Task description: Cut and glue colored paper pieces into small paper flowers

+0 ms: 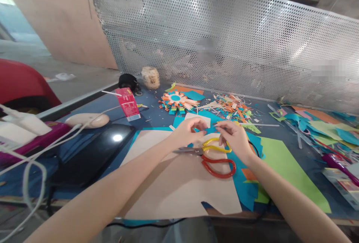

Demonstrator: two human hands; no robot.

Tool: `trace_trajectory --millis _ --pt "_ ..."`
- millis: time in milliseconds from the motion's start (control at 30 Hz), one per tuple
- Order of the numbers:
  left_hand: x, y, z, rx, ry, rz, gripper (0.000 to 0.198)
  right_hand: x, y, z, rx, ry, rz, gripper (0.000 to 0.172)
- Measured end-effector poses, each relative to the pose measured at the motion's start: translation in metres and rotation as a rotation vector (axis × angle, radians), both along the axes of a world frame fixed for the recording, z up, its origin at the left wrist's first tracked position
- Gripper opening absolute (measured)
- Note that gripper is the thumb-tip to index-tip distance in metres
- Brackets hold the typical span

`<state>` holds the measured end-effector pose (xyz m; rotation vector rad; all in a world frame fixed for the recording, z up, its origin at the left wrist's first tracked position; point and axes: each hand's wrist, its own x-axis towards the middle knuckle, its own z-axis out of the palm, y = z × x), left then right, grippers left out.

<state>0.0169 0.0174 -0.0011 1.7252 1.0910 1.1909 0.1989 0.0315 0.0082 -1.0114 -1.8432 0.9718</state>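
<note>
Just over the red-and-yellow scissors (211,155), our left hand (187,131) and right hand (234,137) pinched shut, their catch too small to tell.

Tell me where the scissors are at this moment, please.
In the head view, the scissors lie near the centre on the beige paper sheet, just below the left hand and the right hand.

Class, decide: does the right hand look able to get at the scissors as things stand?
Probably yes: the right hand sits just above the scissors, nothing between them, though its fingers look pinched together.
</note>
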Motion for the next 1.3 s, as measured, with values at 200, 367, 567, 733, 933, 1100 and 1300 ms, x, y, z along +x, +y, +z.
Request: trace_trajectory --millis 200,367,567,733,933,1100,1300 --pt "-0.001 -0.003 0.002 0.018 0.182 0.021 0.015 0.004 -0.004 -0.002 0.201 -0.084 -0.026 0.015" --pt "-0.002 -0.001 0.000 0.004 0.156 -0.021 0.009 0.005 -0.004 0.001 0.298 -0.136 0.002 0.016" --pt "-0.003 0.002 0.002 -0.044 -0.039 0.047 0.009 0.004 -0.008 0.003 0.277 -0.211 -0.009 0.024" --pt "-0.012 0.014 -0.001 -0.107 -0.356 0.218 0.023 0.004 -0.015 0.007 0.380 -0.729 0.157 0.029" --pt "-0.022 0.021 -0.002 -0.153 -0.592 0.247 0.030 0.007 -0.022 0.013 0.404 -0.995 0.368 0.023" --pt "-0.022 0.022 -0.001 -0.184 -0.658 0.267 0.029 0.011 -0.023 0.022 0.285 -1.117 0.391 0.030" --pt "-0.021 0.023 0.001 -0.187 -0.682 0.286 0.028 0.007 -0.024 0.016 0.268 -1.110 0.405 0.030"
